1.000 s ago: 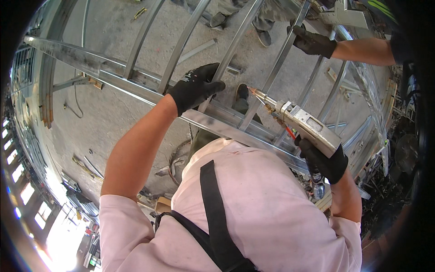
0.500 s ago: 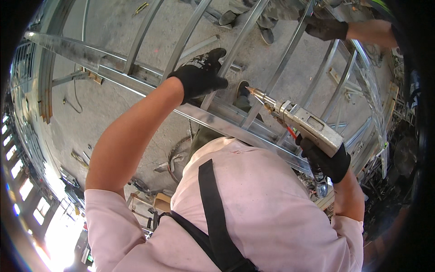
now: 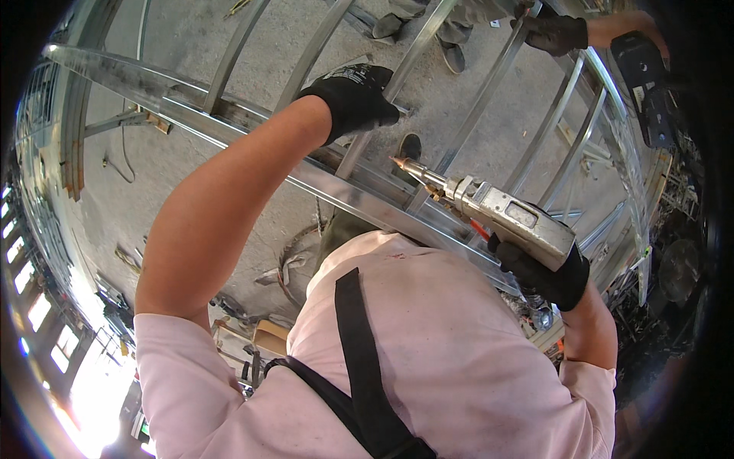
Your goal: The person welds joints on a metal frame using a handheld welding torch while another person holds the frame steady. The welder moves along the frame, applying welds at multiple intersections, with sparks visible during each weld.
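A silver frame of metal crossbars and long rails (image 3: 348, 196) lies across in front of me. My left hand (image 3: 353, 99), in a black glove, closes round one crossbar (image 3: 421, 50), fingers on one side and thumb on the other. In my black-gloved right hand (image 3: 554, 277) is a boxy silver welding gun (image 3: 508, 211). Its copper-coloured nozzle points left, above the frame between my left hand and the neighbouring crossbar (image 3: 478, 107). The right fingers are wrapped under the gun's body and partly hidden by it.
A co-worker's gloved hand (image 3: 556, 35) rests on a crossbar at the far right; their shoes (image 3: 451, 57) stand beyond the frame. A dark device (image 3: 644, 88) shows near that arm. A hose (image 3: 287, 268) lies on the concrete floor. Metal scrap and a cardboard box (image 3: 270, 336) lie nearby.
My left hand has moved slightly right and closed onto the crossbar. The welding gun has shifted left, its nozzle a little lower. The co-worker's hand has moved slightly away, and the dark device has appeared.
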Demonstrator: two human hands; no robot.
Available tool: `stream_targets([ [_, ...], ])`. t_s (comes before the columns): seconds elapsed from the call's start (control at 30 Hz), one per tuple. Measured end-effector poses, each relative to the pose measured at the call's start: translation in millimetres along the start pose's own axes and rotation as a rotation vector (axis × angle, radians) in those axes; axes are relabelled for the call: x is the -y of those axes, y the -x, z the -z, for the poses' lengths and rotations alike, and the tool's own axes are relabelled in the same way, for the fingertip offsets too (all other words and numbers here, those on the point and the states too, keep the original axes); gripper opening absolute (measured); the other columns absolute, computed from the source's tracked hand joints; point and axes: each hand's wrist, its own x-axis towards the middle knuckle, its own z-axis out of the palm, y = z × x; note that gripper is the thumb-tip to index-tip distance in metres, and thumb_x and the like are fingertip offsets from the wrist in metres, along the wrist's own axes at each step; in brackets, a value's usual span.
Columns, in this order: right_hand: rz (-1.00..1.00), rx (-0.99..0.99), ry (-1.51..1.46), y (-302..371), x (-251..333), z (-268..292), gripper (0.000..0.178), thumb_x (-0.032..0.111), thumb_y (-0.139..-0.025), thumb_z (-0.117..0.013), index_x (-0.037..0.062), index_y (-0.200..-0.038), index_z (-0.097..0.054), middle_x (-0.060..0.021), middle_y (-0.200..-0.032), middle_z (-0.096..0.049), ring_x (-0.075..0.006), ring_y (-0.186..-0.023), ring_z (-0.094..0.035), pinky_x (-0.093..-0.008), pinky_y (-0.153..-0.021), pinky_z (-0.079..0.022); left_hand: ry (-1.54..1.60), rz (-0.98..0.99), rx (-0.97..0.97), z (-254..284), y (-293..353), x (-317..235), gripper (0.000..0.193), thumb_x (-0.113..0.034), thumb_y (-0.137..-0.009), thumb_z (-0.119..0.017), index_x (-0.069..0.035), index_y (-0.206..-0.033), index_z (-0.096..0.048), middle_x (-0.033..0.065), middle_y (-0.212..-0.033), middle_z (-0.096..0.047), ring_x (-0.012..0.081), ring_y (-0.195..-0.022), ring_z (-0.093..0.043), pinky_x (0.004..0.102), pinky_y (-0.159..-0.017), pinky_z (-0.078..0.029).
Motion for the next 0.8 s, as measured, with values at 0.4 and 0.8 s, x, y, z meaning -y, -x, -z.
stream_targets([
  [0.4,0.057,0.072,-0.023,-8.3,10.8,-2.9,0.046,0.013,-0.096,-0.079,0.0000,-0.137,-0.062,-0.0098,-0.117,-0.074,-0.0137,-0.103,-0.068,-0.0299,-0.094,-0.056,-0.038,-0.021,0.029,2.3,-1.9,0.6,0.060,-0.035,-0.087,-0.073,0.001,-0.134,-0.064,0.0247,-0.113,-0.074,0.0351,-0.100,-0.073,0.0425,-0.093,-0.057],
  [0.8,0.035,0.107,0.098,-13.6,21.4,-2.6,0.046,0.022,-0.096,-0.080,-0.0007,-0.133,-0.065,-0.0157,-0.122,-0.073,-0.0232,-0.109,-0.071,-0.0334,-0.098,-0.054,-0.052,-0.028,0.092,6.5,-2.8,-2.4,0.061,-0.034,-0.089,-0.072,-0.001,-0.139,-0.061,0.0251,-0.114,-0.073,0.0360,-0.101,-0.073,0.0437,-0.093,-0.057],
])
